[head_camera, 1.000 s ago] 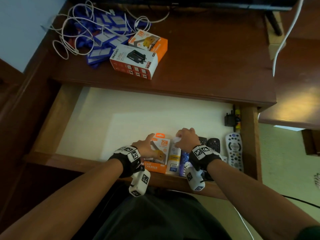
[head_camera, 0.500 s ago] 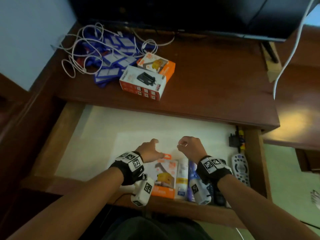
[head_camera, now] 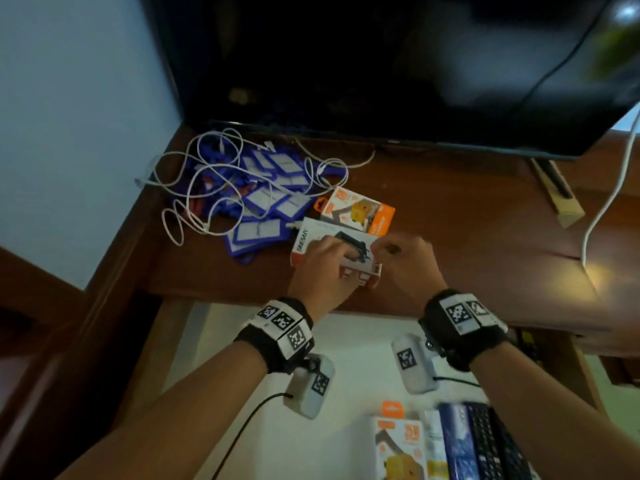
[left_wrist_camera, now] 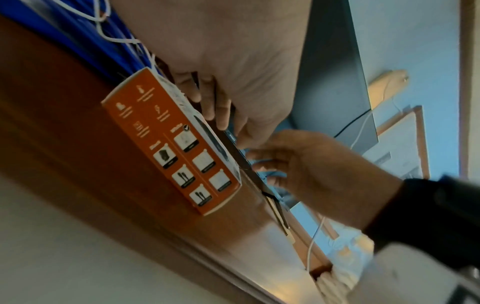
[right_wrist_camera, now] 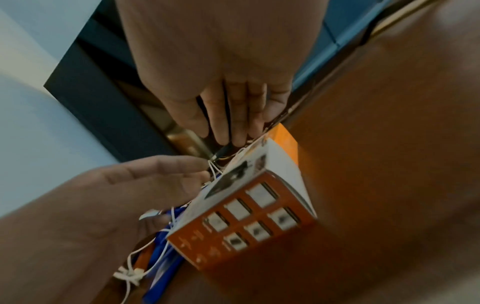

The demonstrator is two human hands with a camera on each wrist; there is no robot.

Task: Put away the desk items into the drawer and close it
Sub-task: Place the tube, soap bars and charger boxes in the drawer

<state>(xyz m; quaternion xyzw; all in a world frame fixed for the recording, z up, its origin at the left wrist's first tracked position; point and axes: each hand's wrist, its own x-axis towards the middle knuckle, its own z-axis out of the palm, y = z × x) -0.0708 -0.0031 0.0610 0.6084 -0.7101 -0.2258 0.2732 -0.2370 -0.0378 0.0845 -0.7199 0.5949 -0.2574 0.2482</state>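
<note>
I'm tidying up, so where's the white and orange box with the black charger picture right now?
It's on the desk, centre of the head view, between both hands, just in front of the orange charger box and right of the blue tags.

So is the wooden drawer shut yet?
No, open. The wooden drawer is pulled out below the desk edge, its pale floor exposed, an orange charger box lying inside.

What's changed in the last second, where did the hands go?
Both hands left the drawer and reached up to the desktop: the left hand now lies over the white-and-orange box, and the right hand is beside it. The second box, cables and the drawer's contents stayed put.
</note>
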